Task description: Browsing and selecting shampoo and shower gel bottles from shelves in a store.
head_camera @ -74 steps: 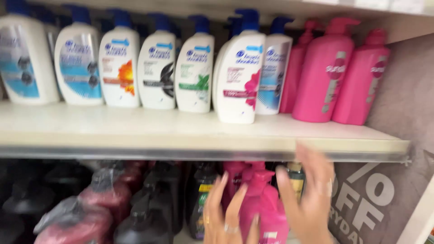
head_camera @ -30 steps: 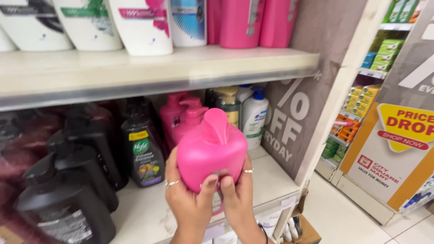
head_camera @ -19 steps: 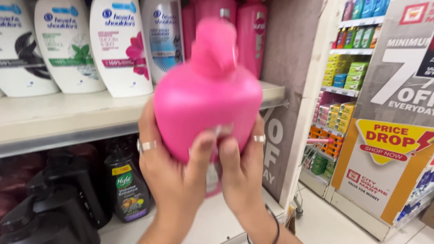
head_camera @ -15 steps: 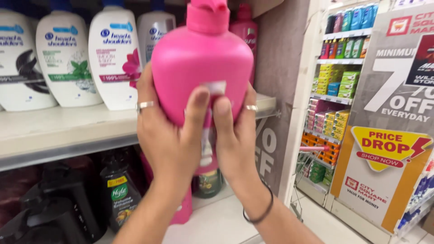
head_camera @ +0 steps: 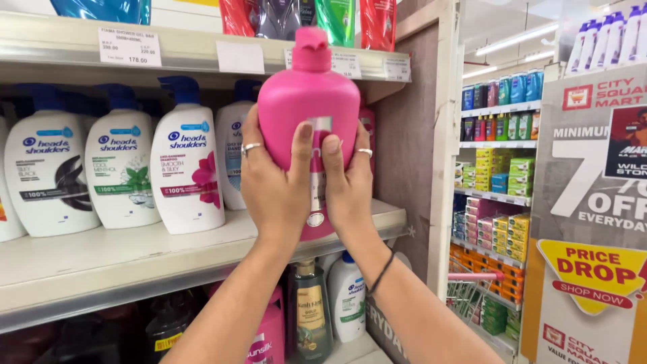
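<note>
1. Pink pump bottle (head_camera: 306, 101) held upright in front of the middle shelf (head_camera: 101, 259), raised to about the level of the white bottles' pump heads, pump cap uppermost
2. Left hand (head_camera: 276, 182) wrapped around the bottle's lower left side, thumb pressed flat against the face turned to the camera, a silver ring on one finger
3. Right hand (head_camera: 347, 185) wrapped around the lower right side, thumb laid beside the left thumb over a pale label strip, a ring on one finger and a thin dark band around the wrist
4. Both hands closed firmly on the bottle, thumbs just apart from each other, fingers hidden behind it
5. Row of white shampoo pump bottles (head_camera: 185, 165) with blue caps stood upright on the middle shelf, to the left of and behind the held bottle
6. Refill pouches (head_camera: 350, 20) in red, green and dark colours lined up on the upper shelf, above the pump cap
7. Paper price tags (head_camera: 130, 46) fixed along the upper shelf edge
8. Dark amber bottle (head_camera: 310, 307) and small white bottle (head_camera: 348, 296) stood side by side on the lower shelf, under the forearms
9. Yellow and red price sign (head_camera: 593, 276) hung at far right, well apart from the hands
</note>
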